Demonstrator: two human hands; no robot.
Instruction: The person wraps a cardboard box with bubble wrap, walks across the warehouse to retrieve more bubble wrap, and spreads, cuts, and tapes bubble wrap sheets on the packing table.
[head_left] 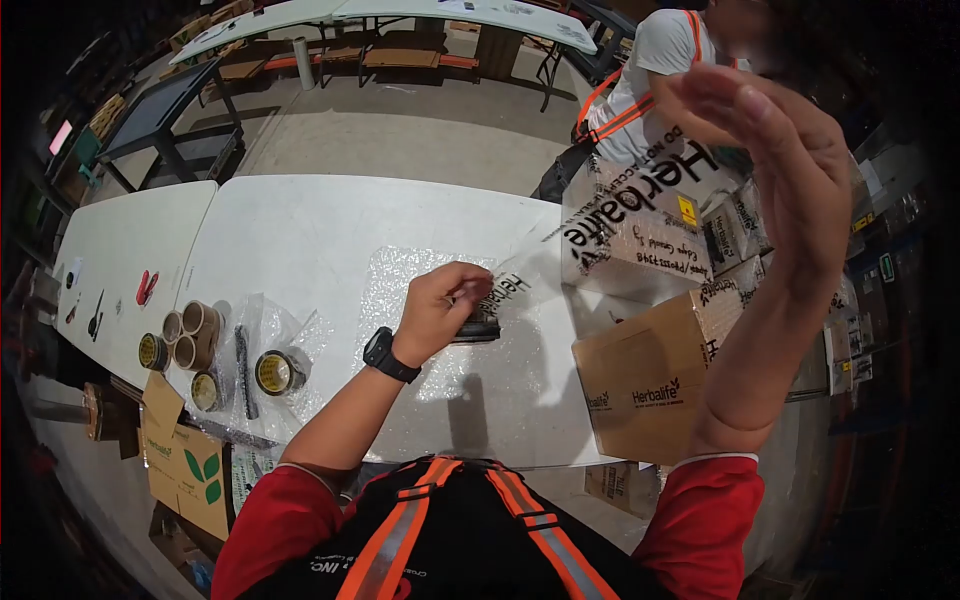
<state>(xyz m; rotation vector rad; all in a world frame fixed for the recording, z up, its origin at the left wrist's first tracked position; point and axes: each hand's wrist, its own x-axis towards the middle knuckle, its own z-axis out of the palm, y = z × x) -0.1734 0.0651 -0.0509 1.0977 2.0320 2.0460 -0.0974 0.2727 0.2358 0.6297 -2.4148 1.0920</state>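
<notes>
A clear strip of packing tape (pixel 622 205) with black Herbalife print stretches diagonally up from my left hand to my right hand. My left hand (pixel 443 308), with a black watch on the wrist, is closed on the tape's lower end. Beneath it is a small dark object (pixel 483 330), partly hidden by my fingers. It lies on a sheet of bubble wrap (pixel 400 270) on the white table (pixel 300 220). My right hand (pixel 785 135) is raised high at the right, closed at the tape's upper end; its grip is partly hidden.
Several tape rolls (pixel 280 372) and crumpled clear plastic (pixel 255 320) stand at the left. Red-handled scissors (pixel 147 287) lie farther left. Cardboard boxes (pixel 640 375) fill the right side, near a co-worker (pixel 660 90). Another long table (pixel 400 10) stands behind.
</notes>
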